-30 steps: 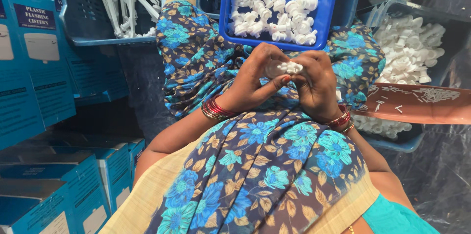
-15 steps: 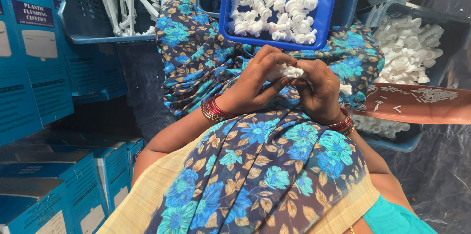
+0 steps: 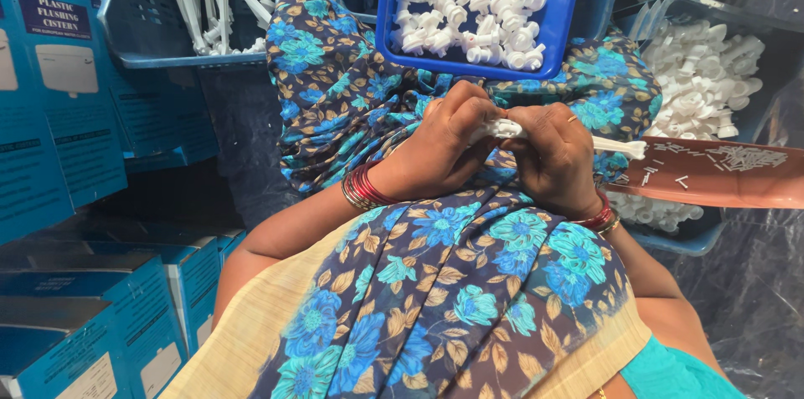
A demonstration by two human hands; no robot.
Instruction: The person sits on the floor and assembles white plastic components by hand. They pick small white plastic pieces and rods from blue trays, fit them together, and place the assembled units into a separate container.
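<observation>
stacked blue cartons [image 3: 59,114] line the left side; crates of white parts stand ahead. both hands meet over the lap, close to the body for control. left hand [image 3: 440,148] and right hand [image 3: 557,156] both clench one white plastic part [image 3: 502,128], its stem [image 3: 620,146] projecting right. blue tray [image 3: 389,14] of similar pieces rests on the knees within reach; brown tray [image 3: 712,190] of small pins sits just right.

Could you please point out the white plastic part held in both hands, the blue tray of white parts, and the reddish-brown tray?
white plastic part [image 3: 502,128]: head view, on its ribbed end between the hands.
blue tray [image 3: 391,5]: head view, on its left wall.
reddish-brown tray [image 3: 737,188]: head view, on its bare floor.
</observation>
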